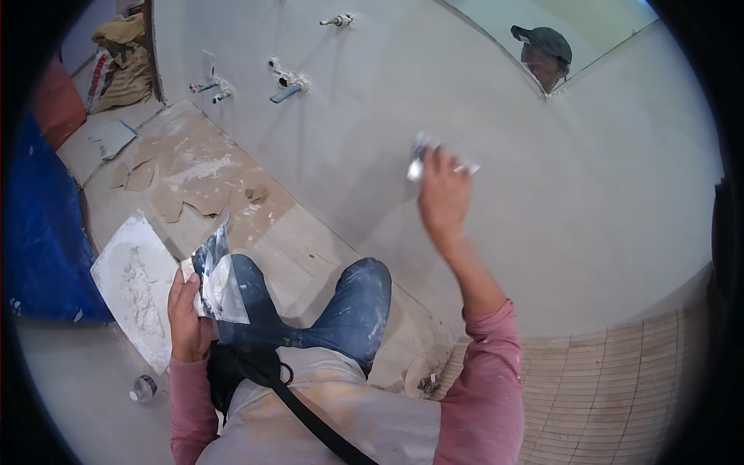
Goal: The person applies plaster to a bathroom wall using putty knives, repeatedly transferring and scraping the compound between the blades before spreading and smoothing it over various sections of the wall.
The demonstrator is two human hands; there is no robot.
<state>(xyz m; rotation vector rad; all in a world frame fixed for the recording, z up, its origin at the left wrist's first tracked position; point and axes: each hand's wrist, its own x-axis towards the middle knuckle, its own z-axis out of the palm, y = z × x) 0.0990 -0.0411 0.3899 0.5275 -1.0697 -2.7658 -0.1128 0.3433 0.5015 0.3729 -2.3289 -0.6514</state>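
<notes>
My right hand (445, 194) is raised against the smooth grey wall (535, 225), its fingers closed around a metal putty knife (417, 164). The blade is blurred, and whether it touches the wall I cannot tell. At the lower left, my left hand (188, 314) grips a broad metal putty blade (219, 271) with white putty smeared on it. That blade is held tilted above my left knee. Beside my left hand lies a white board (116, 267) carrying a mound of white putty or powder (143, 298).
Pipe stubs (288, 91) stick out of the wall at upper left. Torn cardboard (209, 174) covers the floor beneath. A blue sheet (50, 232) hangs at far left, near sacks (124, 66). Beige tiles (597, 380) lie lower right. A capped head (546, 50) shows in an upper-right panel.
</notes>
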